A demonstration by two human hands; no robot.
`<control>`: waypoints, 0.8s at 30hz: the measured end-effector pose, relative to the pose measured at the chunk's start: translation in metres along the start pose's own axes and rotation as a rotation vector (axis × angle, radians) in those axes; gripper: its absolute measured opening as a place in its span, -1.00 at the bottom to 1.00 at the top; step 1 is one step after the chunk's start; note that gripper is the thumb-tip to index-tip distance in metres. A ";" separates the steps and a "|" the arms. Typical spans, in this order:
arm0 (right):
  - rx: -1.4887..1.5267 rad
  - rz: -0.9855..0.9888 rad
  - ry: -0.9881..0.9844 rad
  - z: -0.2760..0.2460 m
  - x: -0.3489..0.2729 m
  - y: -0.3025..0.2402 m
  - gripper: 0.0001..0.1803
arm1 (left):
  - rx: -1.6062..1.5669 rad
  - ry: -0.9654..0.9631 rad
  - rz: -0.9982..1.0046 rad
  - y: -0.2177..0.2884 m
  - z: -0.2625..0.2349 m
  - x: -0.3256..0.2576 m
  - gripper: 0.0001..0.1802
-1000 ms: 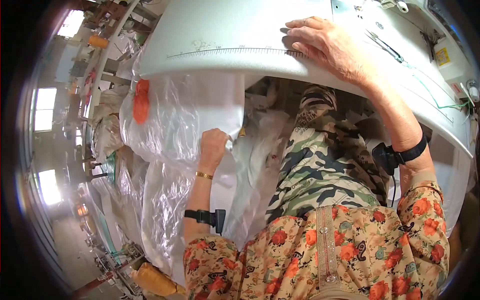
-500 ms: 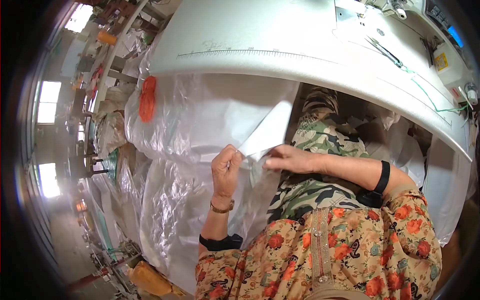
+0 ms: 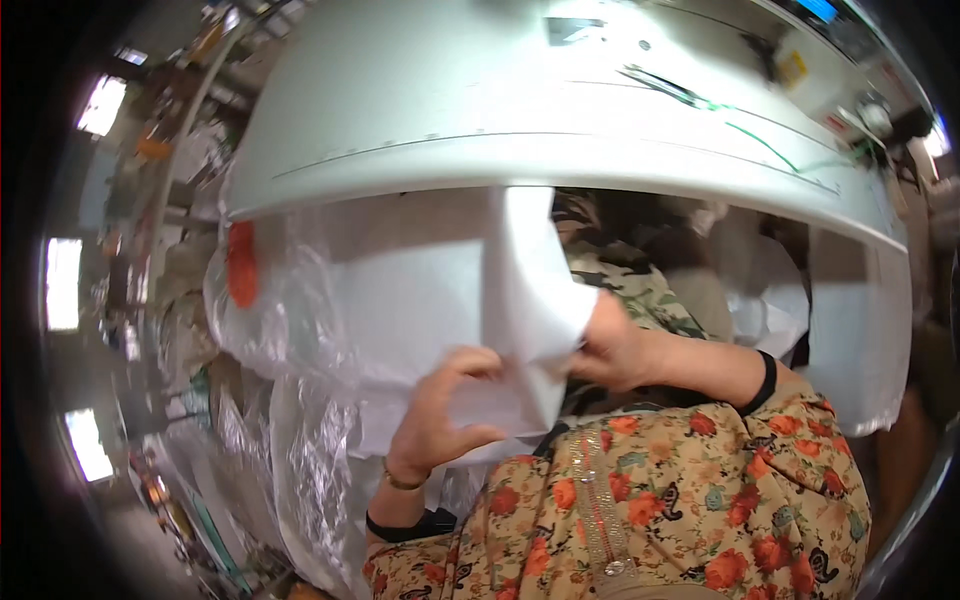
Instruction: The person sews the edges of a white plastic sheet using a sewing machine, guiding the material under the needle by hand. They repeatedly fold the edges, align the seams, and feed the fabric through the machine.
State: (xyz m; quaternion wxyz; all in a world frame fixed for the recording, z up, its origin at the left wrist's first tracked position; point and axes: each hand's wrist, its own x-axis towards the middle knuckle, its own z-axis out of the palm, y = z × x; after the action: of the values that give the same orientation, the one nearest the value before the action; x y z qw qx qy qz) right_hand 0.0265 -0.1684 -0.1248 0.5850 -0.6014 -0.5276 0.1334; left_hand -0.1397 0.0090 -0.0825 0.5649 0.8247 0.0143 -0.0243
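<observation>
White sheet (image 3: 535, 275), smooth, softly folded, is gripped by the right hand (image 3: 617, 345); the left hand (image 3: 430, 420) curves loosely, thumb spread.

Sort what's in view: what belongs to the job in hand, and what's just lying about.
Job in hand:
- white sheet
- left hand, open over it
- right hand, blurred, at its edge

Apparently just lying about:
- metal tool on the table
- green cord
- orange bundle
- clear plastic
</observation>
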 end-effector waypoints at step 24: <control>-0.193 0.242 -0.113 -0.074 -0.036 -0.047 -0.75 | 0.105 0.309 0.095 0.047 0.023 0.067 -0.87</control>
State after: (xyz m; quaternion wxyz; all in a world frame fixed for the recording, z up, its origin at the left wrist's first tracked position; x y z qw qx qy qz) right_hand 0.0472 -0.2494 -0.0809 0.4735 -0.7055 -0.4936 0.1855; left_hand -0.0707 -0.0299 -0.0507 0.5125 0.8468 0.0606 0.1289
